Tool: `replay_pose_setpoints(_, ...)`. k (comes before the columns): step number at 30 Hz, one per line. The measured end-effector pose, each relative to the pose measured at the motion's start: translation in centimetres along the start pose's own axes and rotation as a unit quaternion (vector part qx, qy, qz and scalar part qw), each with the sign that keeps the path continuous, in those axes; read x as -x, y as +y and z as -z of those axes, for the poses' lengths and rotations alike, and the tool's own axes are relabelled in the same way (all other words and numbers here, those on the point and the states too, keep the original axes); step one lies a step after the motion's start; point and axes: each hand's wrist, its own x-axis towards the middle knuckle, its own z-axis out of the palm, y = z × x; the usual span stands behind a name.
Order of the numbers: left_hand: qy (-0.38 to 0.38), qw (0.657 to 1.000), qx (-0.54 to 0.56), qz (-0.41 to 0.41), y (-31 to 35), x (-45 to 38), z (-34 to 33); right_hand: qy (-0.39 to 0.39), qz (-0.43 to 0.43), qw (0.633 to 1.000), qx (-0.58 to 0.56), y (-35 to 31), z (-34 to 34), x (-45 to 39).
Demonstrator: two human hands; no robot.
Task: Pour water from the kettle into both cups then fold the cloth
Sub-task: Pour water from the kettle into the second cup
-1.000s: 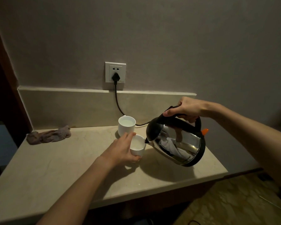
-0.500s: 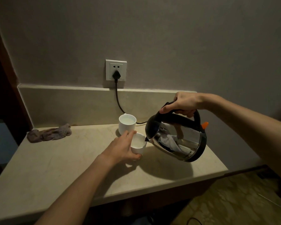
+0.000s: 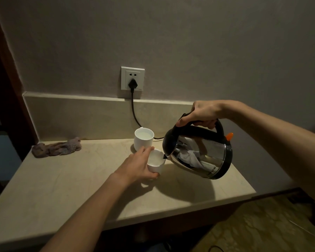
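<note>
My right hand (image 3: pixel 201 114) grips the black handle of a steel kettle (image 3: pixel 200 155), held in the air and tilted left. Its black spout hangs over the rim of the near white cup (image 3: pixel 155 163). My left hand (image 3: pixel 136 167) is curled round that cup's left side, holding it on the counter (image 3: pixel 62 179). A second white cup (image 3: pixel 143 140) with water in it stands just behind. A crumpled mauve cloth (image 3: pixel 57 147) lies at the back left of the counter.
A black plug sits in the wall socket (image 3: pixel 132 80), and its cord (image 3: pixel 135 115) drops behind the far cup. A low stone ledge (image 3: pixel 80 113) backs the counter. The counter's right end stops at about the kettle, with patterned floor (image 3: pixel 262 230) below.
The kettle has risen a little and tipped further toward the near cup. My left hand has stayed on the cup.
</note>
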Motion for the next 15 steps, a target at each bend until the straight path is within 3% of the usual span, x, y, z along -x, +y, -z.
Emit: replay_pose_setpoints(15,-0.001,1.000,0.000,0.007,0.26,0.11,0.22,-0.013,-0.009,1.000,0.021,-0.83,0.30,-0.33)
